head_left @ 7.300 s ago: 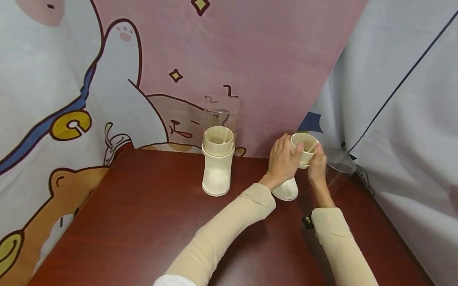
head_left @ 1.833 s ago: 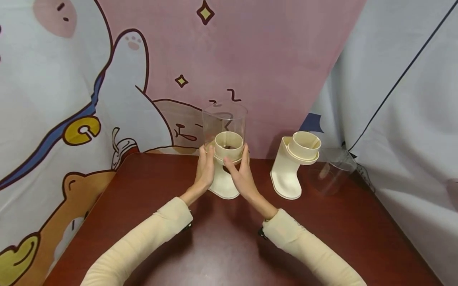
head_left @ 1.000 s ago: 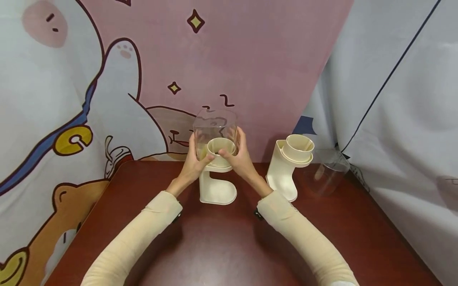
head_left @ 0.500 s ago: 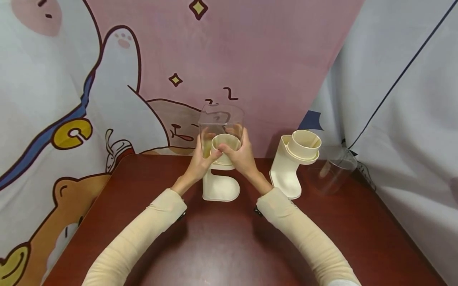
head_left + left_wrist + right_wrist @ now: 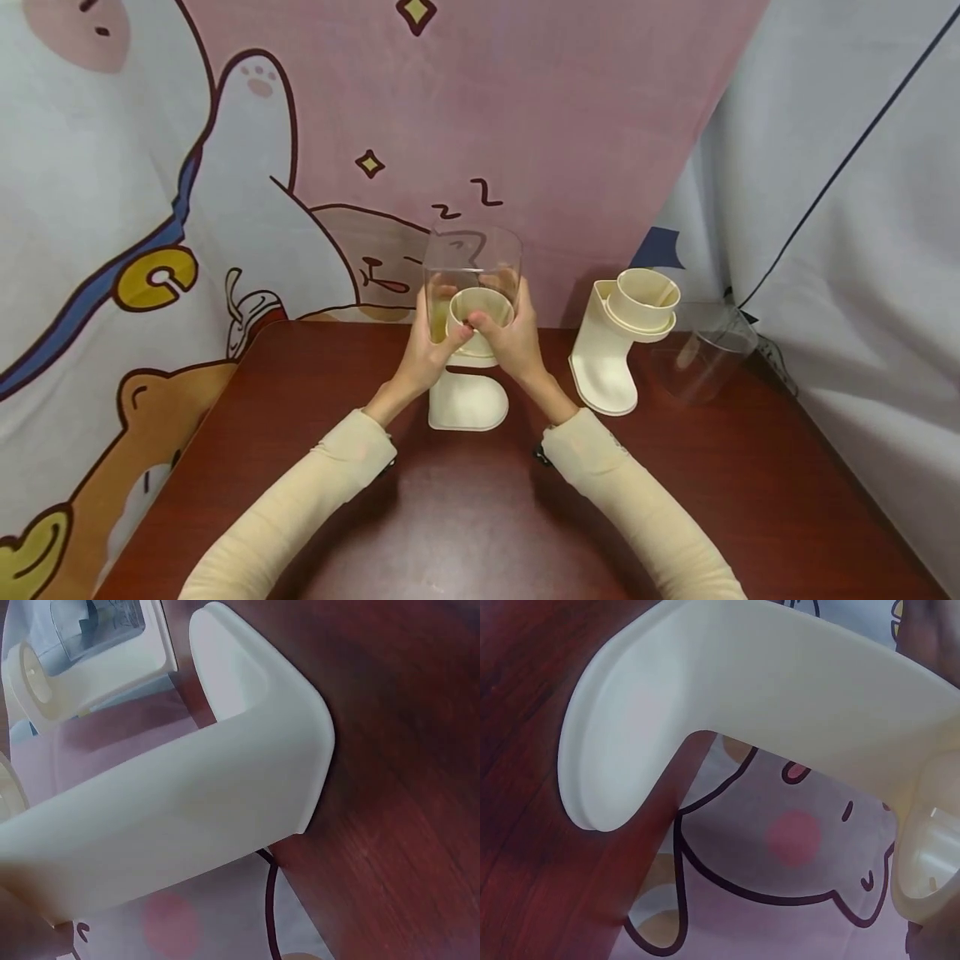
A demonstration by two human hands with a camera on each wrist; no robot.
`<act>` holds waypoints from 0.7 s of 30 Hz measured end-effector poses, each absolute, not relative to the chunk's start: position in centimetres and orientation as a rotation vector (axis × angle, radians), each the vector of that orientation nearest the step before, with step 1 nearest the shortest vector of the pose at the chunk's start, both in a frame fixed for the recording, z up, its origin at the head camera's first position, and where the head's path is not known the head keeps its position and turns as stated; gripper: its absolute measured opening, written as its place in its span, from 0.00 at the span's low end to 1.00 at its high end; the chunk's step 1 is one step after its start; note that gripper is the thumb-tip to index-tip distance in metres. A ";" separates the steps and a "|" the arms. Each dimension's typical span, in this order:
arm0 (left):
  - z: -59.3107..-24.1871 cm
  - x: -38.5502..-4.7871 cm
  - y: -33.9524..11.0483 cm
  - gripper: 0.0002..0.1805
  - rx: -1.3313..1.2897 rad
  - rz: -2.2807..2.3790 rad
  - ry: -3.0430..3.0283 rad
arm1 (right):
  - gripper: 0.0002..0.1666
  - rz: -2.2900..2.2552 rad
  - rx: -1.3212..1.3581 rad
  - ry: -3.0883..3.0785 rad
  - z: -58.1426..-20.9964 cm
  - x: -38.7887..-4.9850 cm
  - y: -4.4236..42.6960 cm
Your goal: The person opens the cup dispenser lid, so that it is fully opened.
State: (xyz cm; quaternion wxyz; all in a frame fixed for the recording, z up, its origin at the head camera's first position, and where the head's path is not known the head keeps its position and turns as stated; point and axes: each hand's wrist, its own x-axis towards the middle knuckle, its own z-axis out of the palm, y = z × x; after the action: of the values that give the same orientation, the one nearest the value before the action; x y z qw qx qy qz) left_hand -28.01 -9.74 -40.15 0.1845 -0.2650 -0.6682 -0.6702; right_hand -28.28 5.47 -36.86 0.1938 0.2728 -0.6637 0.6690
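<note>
A cream dispenser stand (image 5: 468,402) with a rounded foot is on the table in front of me. At its top are a cream round cup (image 5: 480,302) and, behind the cup, a tall clear container (image 5: 472,246). My left hand (image 5: 431,346) wraps the left side of the container, and my right hand (image 5: 517,337) wraps the right; fingers show through the clear wall. Both thumbs press at the cup's front rim. In the left wrist view the stand (image 5: 180,795) crosses the picture. The right wrist view shows the same stand (image 5: 802,682) with its foot on the table.
A second cream stand (image 5: 603,358) with a cup (image 5: 645,296) stands to the right. Beside it a clear container (image 5: 705,354) sits near the table's right edge. A printed cloth (image 5: 570,125) hangs behind the dark red table (image 5: 465,517).
Both hands have left the right stand and now hold the left one. The left stand has turned so its foot points right. Over the last half second, hands and stand shift only slightly.
</note>
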 end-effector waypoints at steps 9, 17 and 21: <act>-40.3 -25.0 -9.0 0.60 -0.755 -1.776 -1.904 | 0.66 1.933 0.821 -1.758 -38.4 -26.7 6.3; -40.4 -21.9 -8.5 0.59 -0.749 -1.761 -1.900 | 0.66 1.921 0.857 -1.732 -38.5 -23.6 6.8; -40.4 -20.8 -8.1 0.58 -0.795 -1.792 -1.862 | 0.66 1.935 0.873 -1.696 -38.5 -22.5 7.0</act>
State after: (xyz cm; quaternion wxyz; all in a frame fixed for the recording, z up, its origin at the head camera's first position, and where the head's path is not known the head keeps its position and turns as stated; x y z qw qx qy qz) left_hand -20.84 -8.14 -40.42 0.2169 -0.2871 -0.6722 -0.6470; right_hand -22.49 6.97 -38.51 0.2108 0.3140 -0.6102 0.6961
